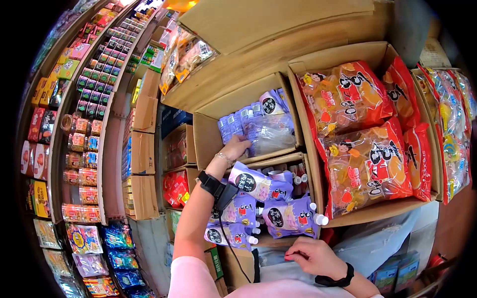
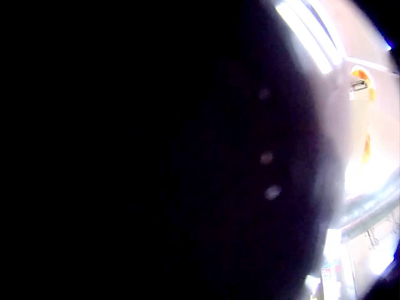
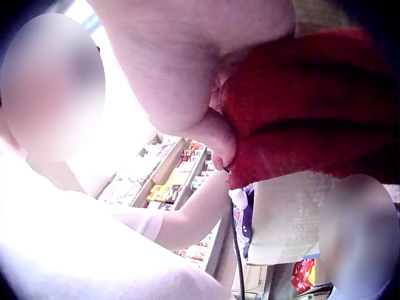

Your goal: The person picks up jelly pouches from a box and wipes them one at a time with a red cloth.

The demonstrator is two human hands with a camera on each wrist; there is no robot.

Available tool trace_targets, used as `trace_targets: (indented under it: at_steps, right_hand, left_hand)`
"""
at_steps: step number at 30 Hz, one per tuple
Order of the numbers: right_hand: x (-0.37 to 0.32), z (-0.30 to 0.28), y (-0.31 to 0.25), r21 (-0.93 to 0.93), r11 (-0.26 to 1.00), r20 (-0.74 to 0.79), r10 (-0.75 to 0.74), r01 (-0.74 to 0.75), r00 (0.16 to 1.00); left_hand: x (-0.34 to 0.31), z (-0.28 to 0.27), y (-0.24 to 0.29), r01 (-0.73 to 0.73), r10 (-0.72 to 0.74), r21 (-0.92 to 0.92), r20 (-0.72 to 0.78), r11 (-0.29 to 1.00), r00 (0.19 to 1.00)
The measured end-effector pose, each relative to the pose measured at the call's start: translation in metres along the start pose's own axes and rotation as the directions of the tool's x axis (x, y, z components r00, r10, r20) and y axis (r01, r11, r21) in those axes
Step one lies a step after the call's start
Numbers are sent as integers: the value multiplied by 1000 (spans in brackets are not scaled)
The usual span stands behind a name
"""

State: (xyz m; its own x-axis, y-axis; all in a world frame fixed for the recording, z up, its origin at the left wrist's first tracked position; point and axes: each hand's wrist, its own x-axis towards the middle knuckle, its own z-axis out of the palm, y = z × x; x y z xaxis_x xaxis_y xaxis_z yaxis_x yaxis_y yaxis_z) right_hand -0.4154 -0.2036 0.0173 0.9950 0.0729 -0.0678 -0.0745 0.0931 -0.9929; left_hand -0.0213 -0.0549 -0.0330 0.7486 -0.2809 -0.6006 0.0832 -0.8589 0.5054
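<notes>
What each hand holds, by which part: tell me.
Right hand: a red thing, apparently cloth, by an edge. Left hand: at purple packs; whether it grips one cannot be told.

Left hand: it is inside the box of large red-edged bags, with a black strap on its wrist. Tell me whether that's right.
Wrong box: the head view shows the left hand inside the carton of purple packs. The black strap on its wrist is right.

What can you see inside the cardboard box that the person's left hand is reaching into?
Inside the cardboard box are purple packs and clear plastic; the left hand covers a little of them. Anything beneath the packs is covered and cannot be seen.
</notes>
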Motion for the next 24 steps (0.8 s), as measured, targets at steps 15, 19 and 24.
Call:
trace_targets:
  at_steps: [15, 19, 24]
  right_hand:
    - [2, 1, 1, -28, 998, -16, -58, 57, 998]
    - [2, 2, 2, -33, 997, -21, -65, 64, 998]
    - [2, 2, 3, -35, 996, -36, -77, 76, 996]
  left_hand:
    - [-13, -8, 10, 141, -112, -188, 158, 972, 981]
    - [-16, -8, 10, 162, -132, -257, 133, 953, 982]
    - [-31, -2, 26, 31, -26, -361, 17, 932, 1000]
